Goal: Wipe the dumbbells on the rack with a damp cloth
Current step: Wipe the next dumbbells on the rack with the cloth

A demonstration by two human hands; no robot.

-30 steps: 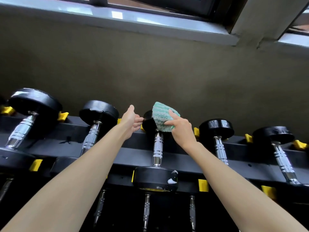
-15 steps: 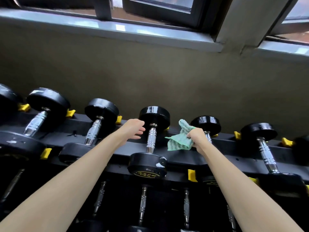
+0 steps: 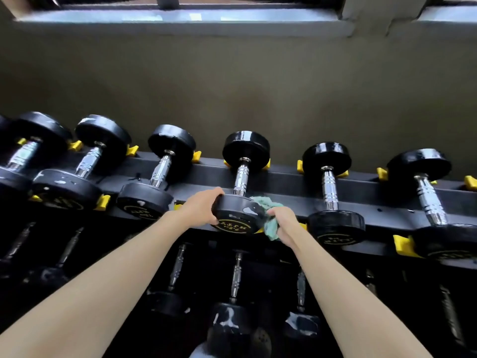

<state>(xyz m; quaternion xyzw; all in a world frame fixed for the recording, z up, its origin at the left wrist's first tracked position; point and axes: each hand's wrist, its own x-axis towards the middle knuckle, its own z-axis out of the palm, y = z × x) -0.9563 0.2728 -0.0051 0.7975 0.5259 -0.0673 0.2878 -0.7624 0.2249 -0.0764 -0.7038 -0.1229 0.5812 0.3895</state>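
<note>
Dumbbell (image 3: pixel 237 213) at the rack's (image 3: pixel 284 188) front edge: your left hand (image 3: pixel 198 206) is gripping its near head, fingers curled; your right hand (image 3: pixel 282 220) is bunching the cloth (image 3: pixel 272 231) against it. Brace firmly, sweeping the rim.

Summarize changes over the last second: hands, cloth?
Both hands dropped from the far head of the middle dumbbell to its near head. The left hand, free before, now grips that head's left edge; the right hand holds the green cloth against its right side. The cloth stayed in the right hand, the dumbbell on the rack.
</note>
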